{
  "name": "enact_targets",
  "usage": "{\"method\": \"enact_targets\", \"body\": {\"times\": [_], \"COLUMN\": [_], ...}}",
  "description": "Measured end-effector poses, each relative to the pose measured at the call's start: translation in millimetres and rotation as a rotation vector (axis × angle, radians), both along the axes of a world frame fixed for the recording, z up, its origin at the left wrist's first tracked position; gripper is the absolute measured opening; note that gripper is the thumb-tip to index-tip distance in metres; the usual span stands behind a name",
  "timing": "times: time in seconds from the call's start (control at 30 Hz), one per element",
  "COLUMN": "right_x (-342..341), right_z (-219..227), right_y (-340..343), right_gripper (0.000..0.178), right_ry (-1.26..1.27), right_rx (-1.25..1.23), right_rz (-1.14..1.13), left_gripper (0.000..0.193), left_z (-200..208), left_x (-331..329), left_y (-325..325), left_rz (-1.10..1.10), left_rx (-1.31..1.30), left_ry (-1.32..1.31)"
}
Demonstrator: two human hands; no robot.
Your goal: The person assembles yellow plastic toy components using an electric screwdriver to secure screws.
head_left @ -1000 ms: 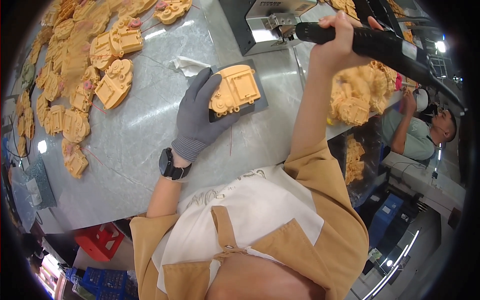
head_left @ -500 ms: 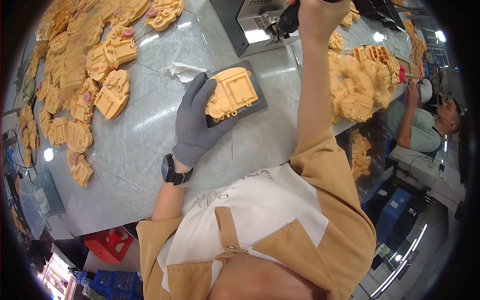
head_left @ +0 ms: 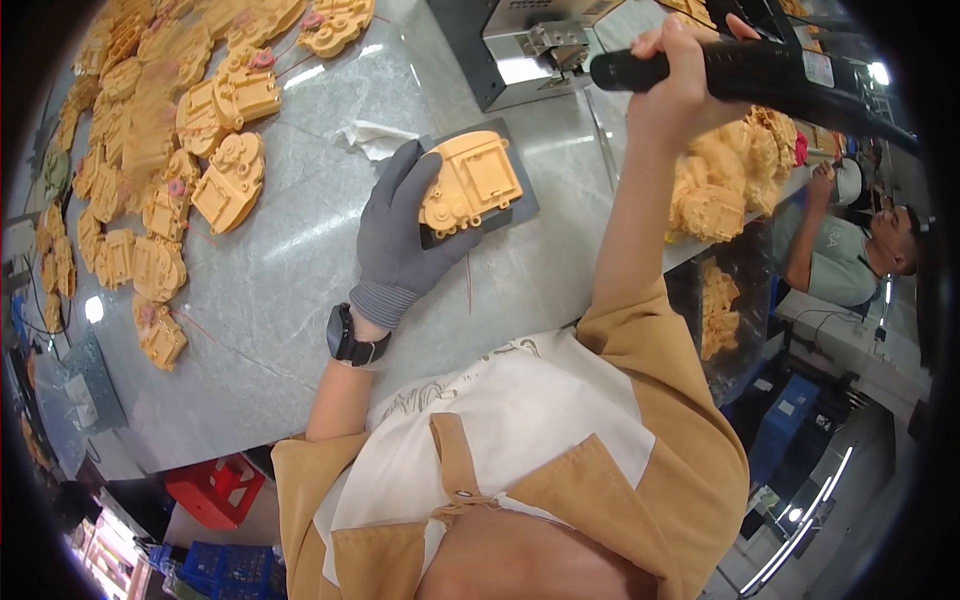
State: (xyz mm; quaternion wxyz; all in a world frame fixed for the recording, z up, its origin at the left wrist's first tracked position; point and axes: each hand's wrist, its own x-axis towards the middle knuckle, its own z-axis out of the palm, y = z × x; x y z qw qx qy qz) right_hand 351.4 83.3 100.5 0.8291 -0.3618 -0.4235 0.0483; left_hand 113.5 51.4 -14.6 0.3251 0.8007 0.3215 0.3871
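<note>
My left hand [head_left: 405, 235], in a grey glove, holds a yellow plastic housing [head_left: 490, 175] by its left and near edges. This housing lies on a dark flat block [head_left: 526, 207] on the table, its framed recess facing up. Bare and closed, my right hand [head_left: 685, 90] is wrapped round a black electric screwdriver [head_left: 755, 75] at the upper right. The tool lies sideways in my grip, its blunt nose pointing left. That nose is near the metal outlet [head_left: 560, 45] of a dark box-shaped machine [head_left: 470, 50], and its bit cannot be made out.
Many yellow housings [head_left: 228, 185] lie over the left of the grey table [head_left: 300, 330], some with thin red wires. More yellow parts [head_left: 715, 190] are piled to the right. A crumpled white tissue [head_left: 375, 140] is beside the block. A co-worker [head_left: 850, 250] sits at far right.
My right hand has moved to the right and a little nearer, drawing the screwdriver away from the machine's outlet and turning it sideways. My left hand keeps its hold on the housing.
</note>
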Motion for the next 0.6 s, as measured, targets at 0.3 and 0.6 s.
{"method": "enact_targets", "body": {"times": [0.3,0.6], "right_x": [-5,-8], "right_z": [0,5], "right_y": [30,44], "right_gripper": [0.026,0.024], "right_ry": [0.028,-0.217], "right_rx": [-0.149,-0.365], "right_rz": [-0.079,-0.079], "left_gripper": [0.08,0.081], "left_z": [-2,-1], "left_x": [0,2], "left_y": [-2,-1], "left_rz": [0.016,-0.003], "left_rx": [-0.024,-0.024], "left_ry": [0.014,0.043]}}
